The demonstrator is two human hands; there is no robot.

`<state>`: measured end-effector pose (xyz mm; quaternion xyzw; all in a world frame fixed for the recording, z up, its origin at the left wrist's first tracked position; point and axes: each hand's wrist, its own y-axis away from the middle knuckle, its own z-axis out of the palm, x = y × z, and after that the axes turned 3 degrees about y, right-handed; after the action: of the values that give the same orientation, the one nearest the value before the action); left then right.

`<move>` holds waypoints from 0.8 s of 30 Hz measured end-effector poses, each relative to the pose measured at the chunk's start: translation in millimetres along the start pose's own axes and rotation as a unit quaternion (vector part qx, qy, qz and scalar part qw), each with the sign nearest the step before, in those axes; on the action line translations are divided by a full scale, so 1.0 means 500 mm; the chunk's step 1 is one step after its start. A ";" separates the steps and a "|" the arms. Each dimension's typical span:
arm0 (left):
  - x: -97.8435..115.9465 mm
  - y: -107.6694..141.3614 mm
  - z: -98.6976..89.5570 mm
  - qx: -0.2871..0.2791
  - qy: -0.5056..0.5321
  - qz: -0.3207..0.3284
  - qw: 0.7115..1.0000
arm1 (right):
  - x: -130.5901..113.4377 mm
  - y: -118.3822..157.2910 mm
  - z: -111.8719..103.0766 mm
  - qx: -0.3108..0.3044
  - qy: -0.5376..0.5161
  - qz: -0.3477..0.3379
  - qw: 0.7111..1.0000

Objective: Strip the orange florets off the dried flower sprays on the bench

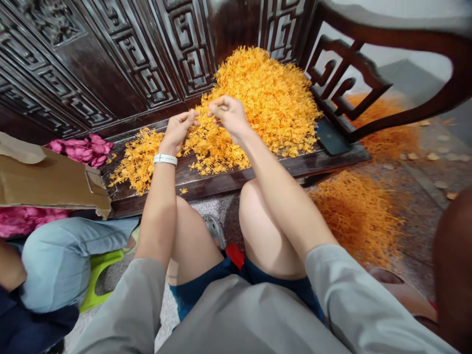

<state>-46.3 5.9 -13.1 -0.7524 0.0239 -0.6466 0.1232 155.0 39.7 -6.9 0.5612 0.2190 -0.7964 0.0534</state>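
Hovering above orange florets (pixel 258 103), both hands (pixel 177 130) (pixel 229 115) nearly touch.

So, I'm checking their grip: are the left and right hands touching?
Apart: the head view shows a narrow gap between the left hand and the right hand.

Carved dark wood panel (pixel 121 59); cardboard (pixel 47 182) on pink cloth (pixel 79 150); black phone (pixel 332 137).

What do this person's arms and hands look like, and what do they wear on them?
Loose grey short sleeves cover both upper arms. A white wristband circles the left wrist. The left hand and right hand wear no gloves.
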 end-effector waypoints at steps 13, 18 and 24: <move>-0.042 -0.011 0.008 0.026 -0.032 0.089 0.995 | -0.034 0.041 -0.003 -0.125 0.043 0.071 0.989; -0.019 -0.001 0.029 -0.046 -0.068 0.151 0.985 | 0.015 0.026 0.011 -0.066 0.180 0.052 0.980; -0.027 -0.009 0.024 -0.092 -0.072 0.156 0.981 | 0.051 0.004 -0.002 0.003 0.243 0.021 0.970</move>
<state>-37.4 14.8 -27.0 -0.7921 0.1910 -0.5588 0.1542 147.3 42.5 -31.2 0.7423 0.2107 -0.6359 0.0137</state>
